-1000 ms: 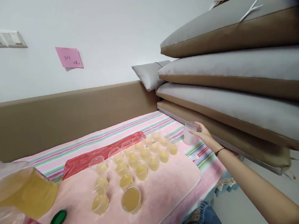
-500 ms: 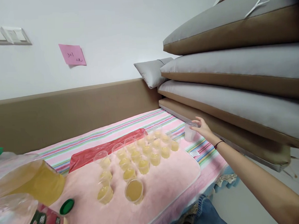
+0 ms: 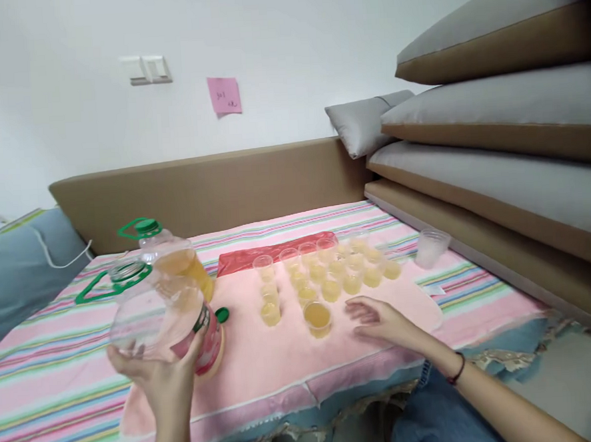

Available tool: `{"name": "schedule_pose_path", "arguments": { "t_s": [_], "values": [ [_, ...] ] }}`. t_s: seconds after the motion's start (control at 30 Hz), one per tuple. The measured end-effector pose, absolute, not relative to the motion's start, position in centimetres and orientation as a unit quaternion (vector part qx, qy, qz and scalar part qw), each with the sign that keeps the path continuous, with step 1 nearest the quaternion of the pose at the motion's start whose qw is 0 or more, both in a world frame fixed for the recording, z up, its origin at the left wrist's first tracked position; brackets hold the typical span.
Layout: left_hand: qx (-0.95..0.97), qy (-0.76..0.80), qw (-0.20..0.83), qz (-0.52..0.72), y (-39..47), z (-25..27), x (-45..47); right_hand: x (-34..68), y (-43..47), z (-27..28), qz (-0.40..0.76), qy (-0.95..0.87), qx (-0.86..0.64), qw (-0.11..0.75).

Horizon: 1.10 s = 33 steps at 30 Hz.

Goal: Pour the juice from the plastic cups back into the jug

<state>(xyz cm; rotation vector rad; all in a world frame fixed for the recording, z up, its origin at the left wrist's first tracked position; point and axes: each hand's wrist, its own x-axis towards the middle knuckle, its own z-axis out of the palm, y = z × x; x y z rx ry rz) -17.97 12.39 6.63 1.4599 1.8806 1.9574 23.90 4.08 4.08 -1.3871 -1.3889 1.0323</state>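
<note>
My left hand (image 3: 160, 382) grips the lower side of a clear plastic jug (image 3: 151, 316) with a green handle, a red label and an uncapped mouth. The jug leans on the pink mat, and liquid inside it is hard to make out. My right hand (image 3: 382, 321) is open and holds nothing, its fingers stretched leftward. Closest to it is a clear cup of yellow liquid (image 3: 317, 318), a small gap away. Behind that cup, several more filled cups (image 3: 331, 288) stand in rows. A green cap (image 3: 222, 315) lies to the right of the jug.
A second jug (image 3: 185, 264), capped in green and holding yellow liquid, stands behind the first. A stack of clear cups (image 3: 431, 249) is at the right, near piled grey cushions (image 3: 497, 162). Red plastic (image 3: 242, 259) lies behind the cups on the striped cloth (image 3: 59, 369).
My right hand has left the cup stack and come back left, close to the front cup. My left hand has come into view on the jug. The view has swung left.
</note>
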Motion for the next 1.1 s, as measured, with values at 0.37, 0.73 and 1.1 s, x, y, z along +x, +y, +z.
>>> {"name": "schedule_pose_path", "arguments": {
  "t_s": [0.37,0.73,1.1],
  "values": [
    [0.508,0.617,0.016,0.601,11.1,6.3,-17.3,13.5,6.8,-0.9,0.399,-0.436,-0.526,0.611],
    [0.511,0.625,0.007,0.59,10.5,6.5,-17.1,12.6,6.9,-1.1,0.364,-0.415,-0.528,0.645],
    [0.505,0.621,0.019,0.599,10.1,6.8,-16.7,12.2,5.2,3.1,0.361,-0.464,-0.534,0.607]
  ]
}}
